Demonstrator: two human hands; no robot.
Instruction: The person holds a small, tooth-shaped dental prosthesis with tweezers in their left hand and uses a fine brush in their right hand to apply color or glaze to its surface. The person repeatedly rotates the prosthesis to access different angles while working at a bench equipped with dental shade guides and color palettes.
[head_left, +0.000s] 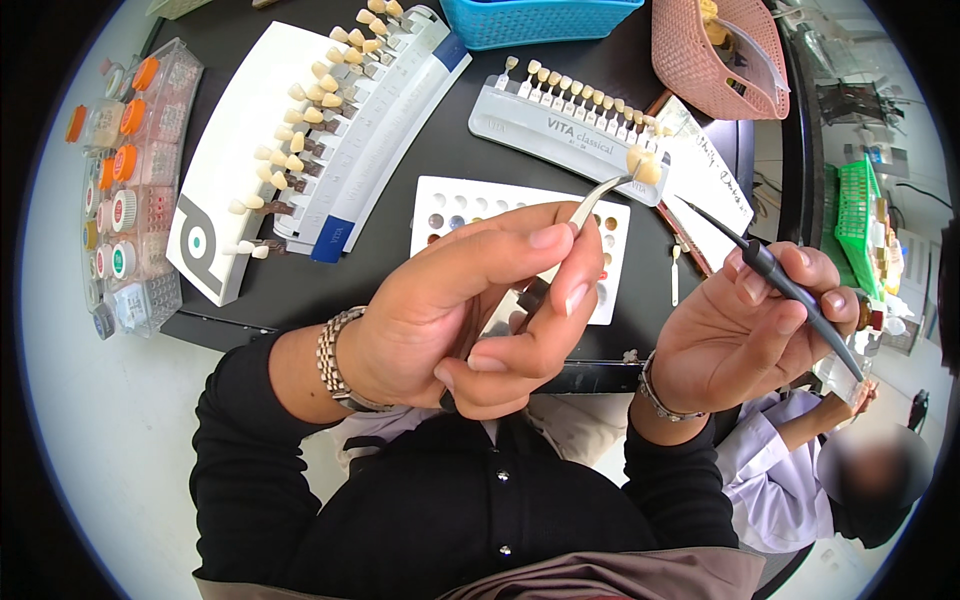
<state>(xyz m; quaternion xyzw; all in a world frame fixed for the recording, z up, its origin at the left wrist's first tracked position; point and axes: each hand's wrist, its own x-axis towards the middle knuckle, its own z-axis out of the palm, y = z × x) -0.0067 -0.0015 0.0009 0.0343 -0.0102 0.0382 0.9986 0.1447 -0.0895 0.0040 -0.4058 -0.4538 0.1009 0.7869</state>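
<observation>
My left hand (480, 300) is closed around metal tweezers (592, 200) with a curved tip. At that tip a cream-coloured tooth crown (645, 166) is held up, in front of the smaller shade guide. Between the fingers of my right hand (765, 330) lies a slim brush (800, 300) with a dark handle, its fine dark point aimed up and left toward the crown but apart from it. Behind my left hand, partly hidden by it, lies a white palette (440, 190) with round wells, some holding coloured material.
A large tooth shade guide (370, 130) stands at left beside a white board (215, 200); a smaller grey shade guide (560, 130) is farther back. One loose shade tab (675, 275) lies right. Blue (540, 25) and pink baskets (690, 60) stand behind. Jars (125, 210) line the left; another person (780, 470) sits right.
</observation>
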